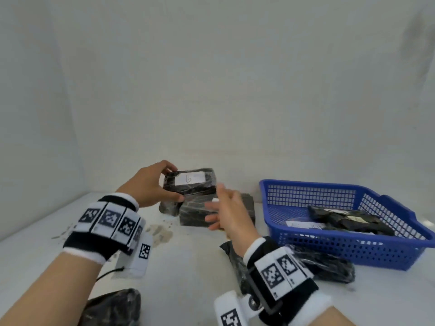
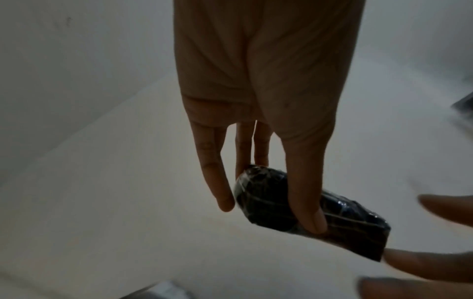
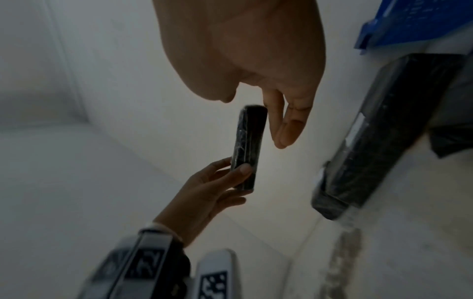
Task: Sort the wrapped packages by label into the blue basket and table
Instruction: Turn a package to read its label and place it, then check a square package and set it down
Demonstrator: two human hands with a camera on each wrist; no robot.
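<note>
Currently, held package: we hold a black wrapped package (image 1: 190, 183) in the air above the far middle of the table (image 1: 188, 267); its white label, facing up, shows a handwritten mark that looks like a 6 or a b.
Left hand: our left hand (image 1: 150, 184) pinches the package's left end, thumb on the near side and fingers over the far edge; the left wrist view shows the thumb (image 2: 305, 192) pressed across the dark wrap.
Right hand: our right hand (image 1: 226, 214) holds nothing, its fingers spread and relaxed just beside the package's right end; we cannot tell whether a fingertip touches it.
Packages on the table: two more black packages (image 1: 195, 214) lie side by side below the held one, toward the far edge; another (image 1: 327, 267) lies against the basket's near wall, partly under our right wrist, and one more (image 1: 113, 307) sits at the near edge by our left forearm.
Blue basket: the blue basket (image 1: 386, 252) stands at the right side of the table with several black packages (image 1: 348, 222) inside, white labels showing on some.
Wrists: both wrists carry black-and-white bands with square code tags (image 1: 110, 218).
Table surface: a patch of grey scuffs (image 1: 160, 231) marks the white top near the middle.
</note>
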